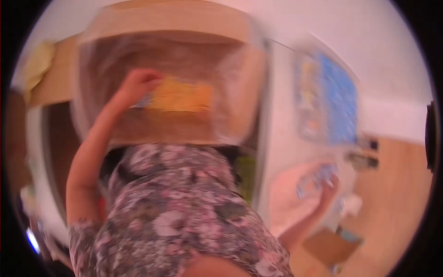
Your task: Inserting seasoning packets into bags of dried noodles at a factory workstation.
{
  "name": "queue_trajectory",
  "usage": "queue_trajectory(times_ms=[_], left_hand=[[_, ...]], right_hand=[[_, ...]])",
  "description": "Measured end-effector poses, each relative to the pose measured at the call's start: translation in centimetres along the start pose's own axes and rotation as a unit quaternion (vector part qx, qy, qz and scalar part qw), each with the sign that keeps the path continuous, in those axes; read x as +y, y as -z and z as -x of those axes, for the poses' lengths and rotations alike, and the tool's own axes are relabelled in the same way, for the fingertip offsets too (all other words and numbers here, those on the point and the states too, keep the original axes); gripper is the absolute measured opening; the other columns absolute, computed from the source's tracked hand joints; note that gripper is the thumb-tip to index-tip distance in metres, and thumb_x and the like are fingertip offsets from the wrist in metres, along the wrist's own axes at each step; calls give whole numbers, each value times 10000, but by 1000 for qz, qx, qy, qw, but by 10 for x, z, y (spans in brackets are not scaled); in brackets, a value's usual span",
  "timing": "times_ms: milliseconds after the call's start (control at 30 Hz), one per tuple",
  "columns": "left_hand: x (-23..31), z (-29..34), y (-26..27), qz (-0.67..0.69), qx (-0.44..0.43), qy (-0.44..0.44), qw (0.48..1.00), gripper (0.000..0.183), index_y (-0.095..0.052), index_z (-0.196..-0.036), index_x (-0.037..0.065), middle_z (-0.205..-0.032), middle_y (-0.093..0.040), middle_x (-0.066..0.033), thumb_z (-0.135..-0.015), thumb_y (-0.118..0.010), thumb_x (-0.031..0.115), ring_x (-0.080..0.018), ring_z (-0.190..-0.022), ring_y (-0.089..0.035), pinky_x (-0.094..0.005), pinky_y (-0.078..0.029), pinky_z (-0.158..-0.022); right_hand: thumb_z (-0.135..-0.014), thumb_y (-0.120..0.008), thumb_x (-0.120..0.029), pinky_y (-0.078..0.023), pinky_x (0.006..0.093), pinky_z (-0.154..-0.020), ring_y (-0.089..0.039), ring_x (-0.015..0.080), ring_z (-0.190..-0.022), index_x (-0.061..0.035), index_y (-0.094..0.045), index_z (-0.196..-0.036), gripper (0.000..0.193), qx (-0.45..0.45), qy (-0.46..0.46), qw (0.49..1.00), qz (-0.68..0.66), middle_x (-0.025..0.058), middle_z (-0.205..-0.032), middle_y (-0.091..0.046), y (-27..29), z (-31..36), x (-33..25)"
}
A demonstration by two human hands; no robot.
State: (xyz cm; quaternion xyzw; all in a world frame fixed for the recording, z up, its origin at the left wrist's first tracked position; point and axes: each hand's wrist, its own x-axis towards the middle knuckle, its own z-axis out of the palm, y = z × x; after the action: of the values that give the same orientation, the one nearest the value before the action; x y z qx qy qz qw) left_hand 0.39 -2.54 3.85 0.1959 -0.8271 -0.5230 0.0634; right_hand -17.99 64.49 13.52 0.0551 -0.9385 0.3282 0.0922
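An open cardboard box (168,21) lined with clear plastic stands in front of me. Inside it is a flat yellow-orange packet (182,96). My left hand (142,85) reaches into the box, its fingers closed at the packet's upper left corner. A small blue-grey patch shows under that hand, too blurred to name. Off to the right, my right hand (328,185) is closed on a shiny blue-and-white wrapper (316,179) above a pink sheet (287,196). Motion blur softens both hands.
Right of the box, a clear-wrapped pack (339,99) with a blue side lies on the white surface (282,124). Small dark items (364,154) lie beyond the pink sheet. A brown cardboard piece (332,247) is at lower right, and a yellowish sheet (40,69) hangs at far left.
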Motion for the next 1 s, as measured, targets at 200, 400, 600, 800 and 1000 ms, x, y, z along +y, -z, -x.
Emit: queue_trajectory(times_ms=[200,400,600,800,1000], left_hand=[[-75,6,2,-480,-29,90,872,229,-659,-850,83,-882,-643,-112,-644,-658,185,-271,-852,-622,-369,-510,-740],[-134,9,3,-466,-30,177,866,324,-655,-880,68,-925,-641,-129,-585,-723,185,-279,-892,-617,-387,-504,-766],[-126,20,15,-537,122,59,833,697,-508,-1122,77,-971,-615,-136,-510,-807,222,-326,-985,-554,-411,-404,-898],[-135,13,29,-442,-53,168,879,524,-539,-1095,89,-973,-609,-123,-605,-721,126,-287,-1010,-541,-451,-378,-915],[-126,18,37,-463,-9,79,883,201,-659,-840,48,-867,-642,-154,-737,-489,70,-290,-877,-615,-395,-481,-767]], right_hand=[[-801,-612,-81,-459,339,-778,-529,238,-1011,-14,-589,-1032,241,65,119,981,136,112,-1085,-553,-28,-20,-65],[-831,-565,-39,-467,378,-777,-550,275,-943,-5,-610,-945,128,75,301,930,196,127,-1013,-573,-67,-20,-124],[-825,-570,-48,-458,357,-821,-558,266,-943,27,-616,-889,109,88,229,951,188,136,-992,-585,-68,-13,-132],[-829,-581,-39,-484,348,-781,-577,253,-900,29,-629,-900,110,148,320,915,195,140,-979,-600,-69,-14,-161],[-817,-582,11,-493,350,-777,-585,264,-886,54,-619,-906,105,157,422,883,131,156,-973,-601,-94,-9,-218]])
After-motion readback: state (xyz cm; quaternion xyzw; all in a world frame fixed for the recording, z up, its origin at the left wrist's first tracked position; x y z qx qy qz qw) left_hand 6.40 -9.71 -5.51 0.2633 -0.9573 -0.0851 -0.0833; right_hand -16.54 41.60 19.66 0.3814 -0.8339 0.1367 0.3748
